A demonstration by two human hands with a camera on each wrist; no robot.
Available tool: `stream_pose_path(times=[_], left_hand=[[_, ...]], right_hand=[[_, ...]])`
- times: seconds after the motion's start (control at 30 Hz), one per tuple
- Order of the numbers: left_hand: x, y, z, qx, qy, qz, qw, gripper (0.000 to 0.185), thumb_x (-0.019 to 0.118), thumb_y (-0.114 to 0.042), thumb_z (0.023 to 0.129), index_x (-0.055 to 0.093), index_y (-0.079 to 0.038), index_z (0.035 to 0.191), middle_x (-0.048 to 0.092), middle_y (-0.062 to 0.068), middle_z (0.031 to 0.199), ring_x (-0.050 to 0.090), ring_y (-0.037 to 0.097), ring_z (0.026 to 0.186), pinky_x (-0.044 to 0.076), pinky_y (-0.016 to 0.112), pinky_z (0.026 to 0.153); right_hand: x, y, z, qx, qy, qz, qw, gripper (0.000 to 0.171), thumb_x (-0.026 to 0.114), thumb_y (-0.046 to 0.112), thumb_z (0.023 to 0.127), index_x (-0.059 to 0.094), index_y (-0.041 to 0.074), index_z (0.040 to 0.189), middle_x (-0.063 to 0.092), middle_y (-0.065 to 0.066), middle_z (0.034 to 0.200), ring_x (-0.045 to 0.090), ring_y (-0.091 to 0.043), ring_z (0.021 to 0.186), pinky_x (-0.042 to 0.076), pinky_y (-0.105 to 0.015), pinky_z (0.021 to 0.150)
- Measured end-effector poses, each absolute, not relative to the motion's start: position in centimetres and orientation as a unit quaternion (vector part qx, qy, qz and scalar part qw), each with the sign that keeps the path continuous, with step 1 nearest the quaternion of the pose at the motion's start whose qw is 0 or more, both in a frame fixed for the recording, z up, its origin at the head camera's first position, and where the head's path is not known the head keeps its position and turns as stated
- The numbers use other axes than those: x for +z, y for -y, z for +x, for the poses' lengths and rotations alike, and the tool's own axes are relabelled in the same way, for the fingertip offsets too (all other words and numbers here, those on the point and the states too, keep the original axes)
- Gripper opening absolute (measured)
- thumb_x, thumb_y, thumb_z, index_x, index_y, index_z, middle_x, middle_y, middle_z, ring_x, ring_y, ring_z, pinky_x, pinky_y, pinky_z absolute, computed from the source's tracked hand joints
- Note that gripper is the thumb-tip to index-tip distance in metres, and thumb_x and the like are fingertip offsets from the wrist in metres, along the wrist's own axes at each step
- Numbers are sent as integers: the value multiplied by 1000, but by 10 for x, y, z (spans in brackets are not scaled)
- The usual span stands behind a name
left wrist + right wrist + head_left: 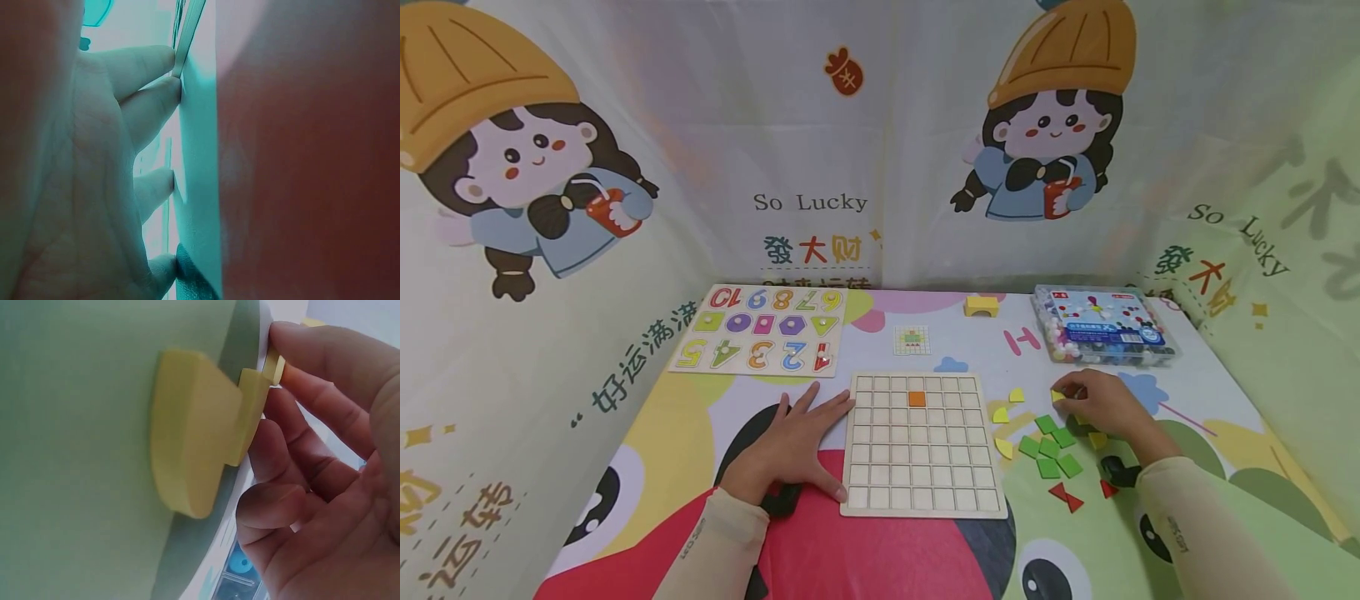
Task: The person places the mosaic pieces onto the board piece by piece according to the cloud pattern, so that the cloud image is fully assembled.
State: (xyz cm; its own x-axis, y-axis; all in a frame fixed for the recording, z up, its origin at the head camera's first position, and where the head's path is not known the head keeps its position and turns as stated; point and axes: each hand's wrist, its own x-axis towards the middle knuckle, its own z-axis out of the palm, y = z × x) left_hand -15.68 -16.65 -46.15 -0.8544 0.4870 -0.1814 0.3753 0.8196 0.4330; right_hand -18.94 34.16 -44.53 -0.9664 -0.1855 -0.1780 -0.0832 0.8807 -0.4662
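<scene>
My left hand (788,443) lies spread beside the wooden grid board (919,477), with fingertips and thumb at its left edge. One orange square (917,399) sits in a cell near the top of the board. My right hand (1097,406) pinches a small yellow piece (274,367) between thumb and index finger. In the right wrist view, a larger-looking yellow piece (197,434) lies on the table close to those fingertips. Left of the right hand are loose yellow quarter-round pieces (1001,415), and below it several green squares (1048,447).
Red triangles (1067,497) lie near my right wrist. A small pattern card (912,340) and a yellow arch block (982,306) are beyond the board. A number puzzle (760,329) stands back left, a clear plastic box of beads (1105,325) back right.
</scene>
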Motion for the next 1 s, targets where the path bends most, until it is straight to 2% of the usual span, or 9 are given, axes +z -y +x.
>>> stream_pose_path(times=[0.33, 0.57, 0.63, 0.67, 0.77, 0.87, 0.9, 1.0], left_hand=[[-461, 166, -157, 196, -943, 227, 144, 131, 95, -68, 54, 37, -31, 166, 30, -9, 175, 6, 39, 166, 0, 76, 127], [-461, 167, -156, 194, -943, 228, 145, 131, 95, -69, 55, 37, -31, 166, 30, -9, 175, 6, 39, 166, 0, 76, 127], [-461, 167, -156, 194, -943, 227, 145, 131, 95, -69, 55, 36, -31, 166, 30, -9, 175, 6, 39, 166, 0, 76, 127], [-461, 167, -156, 195, -943, 227, 145, 131, 95, -69, 55, 37, -31, 166, 30, -9, 175, 6, 39, 166, 0, 76, 127], [-461, 167, -156, 195, -943, 227, 146, 131, 95, -69, 55, 36, -32, 166, 29, -9, 175, 6, 38, 166, 0, 76, 127], [-460, 167, -156, 195, -943, 228, 145, 131, 95, -68, 55, 37, -32, 166, 29, -9, 175, 6, 38, 166, 0, 76, 127], [-460, 167, -156, 194, -943, 229, 145, 130, 95, -68, 55, 37, -32, 166, 29, -10, 175, 6, 38, 166, 0, 76, 127], [-460, 166, -156, 194, -943, 227, 147, 130, 96, -67, 55, 37, -32, 166, 29, -9, 175, 6, 38, 166, 0, 76, 127]], right_hand=[[-444, -335, -190, -221, -967, -61, 113, 28, 78, 23, 95, 75, 3, 114, 70, -8, 99, 58, -23, 88, 57, -38, 78], [-439, -314, -192, -229, -966, -78, 88, 28, 77, 22, 95, 75, 3, 115, 71, -7, 97, 58, -21, 84, 53, -33, 73], [-436, -304, -193, -232, -966, -89, 77, 27, 77, 22, 95, 76, 3, 115, 71, -6, 98, 57, -20, 83, 53, -34, 72], [-434, -299, -193, -234, -965, -99, 70, 26, 77, 21, 95, 76, 3, 114, 72, -6, 97, 57, -20, 83, 54, -39, 77], [-429, -279, -194, -240, -962, -118, 61, 26, 78, 21, 95, 76, 5, 115, 72, -5, 98, 57, -19, 84, 54, -44, 81], [-423, -257, -195, -246, -957, -141, 67, 26, 78, 21, 96, 75, 5, 115, 71, -5, 99, 58, -19, 85, 54, -42, 83], [-422, -249, -195, -246, -956, -146, 71, 25, 78, 22, 96, 75, 5, 115, 71, -4, 99, 58, -19, 85, 53, -37, 78], [-421, -228, -197, -249, -950, -173, 79, 23, 78, 19, 96, 75, 5, 114, 70, -4, 99, 59, -18, 86, 54, -34, 78]])
